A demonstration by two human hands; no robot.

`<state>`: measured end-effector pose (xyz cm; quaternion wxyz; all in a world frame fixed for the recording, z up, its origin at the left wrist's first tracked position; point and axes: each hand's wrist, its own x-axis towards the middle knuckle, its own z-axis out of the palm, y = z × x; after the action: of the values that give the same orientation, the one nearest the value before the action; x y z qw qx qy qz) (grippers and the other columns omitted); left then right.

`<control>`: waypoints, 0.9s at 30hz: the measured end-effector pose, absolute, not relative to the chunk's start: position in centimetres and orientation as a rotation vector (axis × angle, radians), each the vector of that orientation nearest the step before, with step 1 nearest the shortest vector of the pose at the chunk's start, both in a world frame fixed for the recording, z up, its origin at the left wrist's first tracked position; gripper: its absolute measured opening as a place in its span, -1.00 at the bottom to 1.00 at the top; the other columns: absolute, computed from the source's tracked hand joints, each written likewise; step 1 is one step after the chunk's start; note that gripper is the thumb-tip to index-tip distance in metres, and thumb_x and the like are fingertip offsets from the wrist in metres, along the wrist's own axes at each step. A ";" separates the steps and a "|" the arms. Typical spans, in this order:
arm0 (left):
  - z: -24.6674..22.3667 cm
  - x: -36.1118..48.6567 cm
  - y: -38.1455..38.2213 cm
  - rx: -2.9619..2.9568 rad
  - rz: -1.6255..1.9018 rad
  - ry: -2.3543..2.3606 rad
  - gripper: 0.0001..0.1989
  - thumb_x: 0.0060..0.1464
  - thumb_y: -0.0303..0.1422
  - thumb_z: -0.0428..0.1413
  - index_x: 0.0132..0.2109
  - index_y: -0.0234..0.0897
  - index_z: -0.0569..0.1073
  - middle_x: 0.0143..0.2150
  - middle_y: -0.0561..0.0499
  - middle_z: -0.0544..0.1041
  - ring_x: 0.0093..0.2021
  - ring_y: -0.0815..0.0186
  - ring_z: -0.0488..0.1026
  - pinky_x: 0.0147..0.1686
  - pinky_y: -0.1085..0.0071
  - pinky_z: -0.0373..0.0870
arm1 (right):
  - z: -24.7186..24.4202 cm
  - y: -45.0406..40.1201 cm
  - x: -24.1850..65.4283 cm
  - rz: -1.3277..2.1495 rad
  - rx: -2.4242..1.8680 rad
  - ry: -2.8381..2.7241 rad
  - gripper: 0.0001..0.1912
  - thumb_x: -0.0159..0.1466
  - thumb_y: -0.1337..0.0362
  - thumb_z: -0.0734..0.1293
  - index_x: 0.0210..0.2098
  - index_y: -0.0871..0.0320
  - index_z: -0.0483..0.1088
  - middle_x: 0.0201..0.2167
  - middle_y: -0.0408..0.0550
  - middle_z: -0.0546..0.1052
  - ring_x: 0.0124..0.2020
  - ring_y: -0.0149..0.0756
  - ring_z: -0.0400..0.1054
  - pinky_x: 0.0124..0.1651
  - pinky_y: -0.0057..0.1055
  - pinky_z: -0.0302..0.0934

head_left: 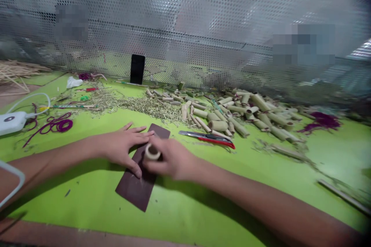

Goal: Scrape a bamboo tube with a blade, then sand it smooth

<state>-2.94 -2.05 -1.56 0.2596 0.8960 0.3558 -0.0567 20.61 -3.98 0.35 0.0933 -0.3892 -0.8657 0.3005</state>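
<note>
A dark brown rectangular sheet, possibly sandpaper [135, 193], lies at a slant on the bright green table. My left hand [123, 146] rests on its left side, fingers spread and holding nothing. A short, pale bamboo ring [152, 152] stands over the sheet with its hollow end facing up. My right hand [171, 158], slightly blurred, grips this ring between thumb and fingers. The ring's lower end is hidden from view. Just beyond my right hand lies a red and black utility knife [208, 138] with its blade pointing left.
Cut bamboo tubes [246, 112] are heaped at the right centre, beside shavings [145, 106]. A phone [137, 69] leans against the perforated metal screen [185, 15]. Purple yarn [62, 123] and a white power strip [13, 122] lie left. Bamboo strips [343, 197] lie right.
</note>
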 end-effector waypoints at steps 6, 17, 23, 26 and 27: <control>-1.6 -3.0 -2.1 2.435 -0.150 0.983 0.18 0.05 0.25 0.30 0.60 -0.02 -0.05 0.63 -0.11 -0.14 0.62 -0.22 -0.25 0.51 -0.34 -0.43 | 0.6 -4.4 20.3 0.797 -1.291 -2.482 -0.85 0.30 0.23 0.41 -0.25 0.09 0.33 -0.43 -0.18 0.53 -0.49 -0.34 0.32 -0.44 -0.42 0.05; -1.3 -3.2 -2.3 2.432 -0.164 0.963 0.17 0.06 0.25 0.30 0.60 -0.04 -0.05 0.62 -0.13 -0.11 0.62 -0.23 -0.27 0.50 -0.37 -0.41 | 0.9 -5.7 20.2 0.972 -1.160 -2.626 -0.74 0.25 0.13 0.48 -0.28 0.09 0.34 -0.50 -0.23 0.49 -0.52 -0.36 0.28 -0.46 -0.42 0.04; -1.8 -3.8 -2.4 2.449 -0.072 0.961 0.20 0.03 0.31 0.28 0.60 -0.04 -0.05 0.62 -0.17 -0.09 0.62 -0.25 -0.26 0.49 -0.39 -0.45 | 2.6 -3.8 23.1 1.101 -1.171 -2.461 -0.85 0.33 0.15 0.38 -0.19 0.07 0.41 -0.24 -0.10 0.59 -0.30 -0.24 0.46 -0.31 -0.34 0.32; -1.8 -4.2 -2.2 2.455 -0.063 0.948 0.17 0.05 0.32 0.26 0.60 -0.04 -0.02 0.62 -0.15 -0.10 0.62 -0.25 -0.27 0.48 -0.39 -0.46 | 3.8 0.4 26.8 0.931 -1.369 -2.269 -0.78 0.37 0.15 0.33 -0.03 0.05 0.37 -0.02 0.03 0.59 -0.13 -0.14 0.53 -0.21 -0.25 0.44; -1.8 -4.3 -2.1 2.454 -0.069 0.944 0.17 0.06 0.32 0.26 0.60 -0.04 -0.02 0.62 -0.14 -0.10 0.62 -0.25 -0.27 0.48 -0.39 -0.47 | 4.2 1.9 28.0 0.828 -1.454 -2.227 -0.74 0.42 0.09 0.30 0.03 0.05 0.34 -0.01 0.06 0.59 -0.14 -0.14 0.54 -0.22 -0.26 0.44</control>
<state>-4.28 -2.12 -1.83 0.2528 0.9028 0.3471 -0.0253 28.03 1.90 4.20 0.1772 -0.5138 -0.7868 0.2925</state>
